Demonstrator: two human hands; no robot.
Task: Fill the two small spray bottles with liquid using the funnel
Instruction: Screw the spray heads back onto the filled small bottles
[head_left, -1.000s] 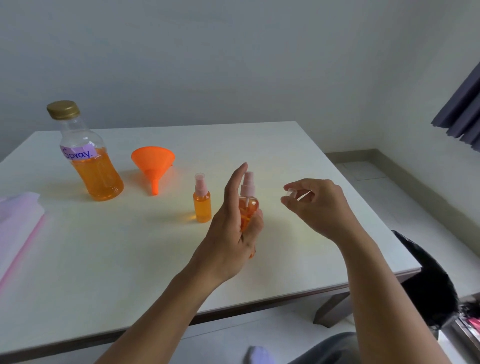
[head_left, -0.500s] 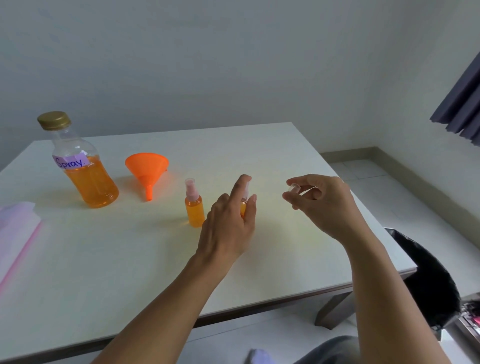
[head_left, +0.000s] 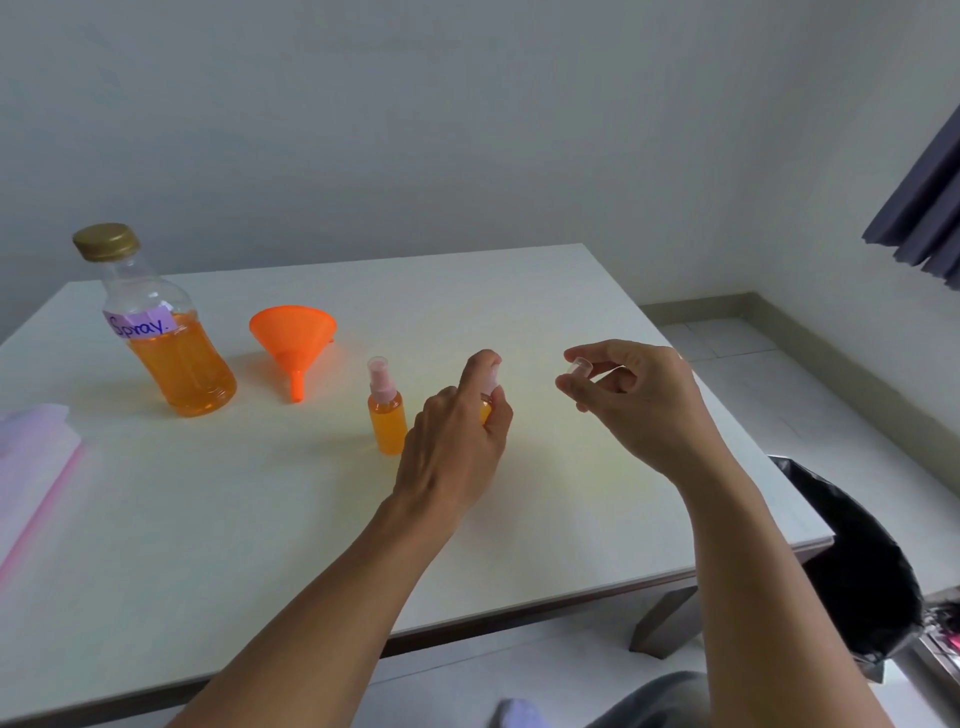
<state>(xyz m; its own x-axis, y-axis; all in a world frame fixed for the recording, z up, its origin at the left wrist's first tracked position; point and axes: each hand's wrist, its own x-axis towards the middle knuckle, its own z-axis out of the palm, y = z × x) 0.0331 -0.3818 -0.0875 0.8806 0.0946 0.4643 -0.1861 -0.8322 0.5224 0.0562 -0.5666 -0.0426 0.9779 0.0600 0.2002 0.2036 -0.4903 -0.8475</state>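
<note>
- Holding spray bottle (head_left: 491, 382) in left grip (head_left: 457, 436), right of funnel (head_left: 293, 338).
- Pinching clear cap (head_left: 579, 370) in right grip (head_left: 639, 400), farther right of funnel.
- Likely light, smooth, tippy; best held round body.

The only writing I can read is the handwritten word "Spray." in dark ink on a pale purple label (head_left: 139, 326) stuck to the large clear bottle (head_left: 166, 332) of orange liquid, which stands at the far left of the table (head_left: 519, 291).
</note>
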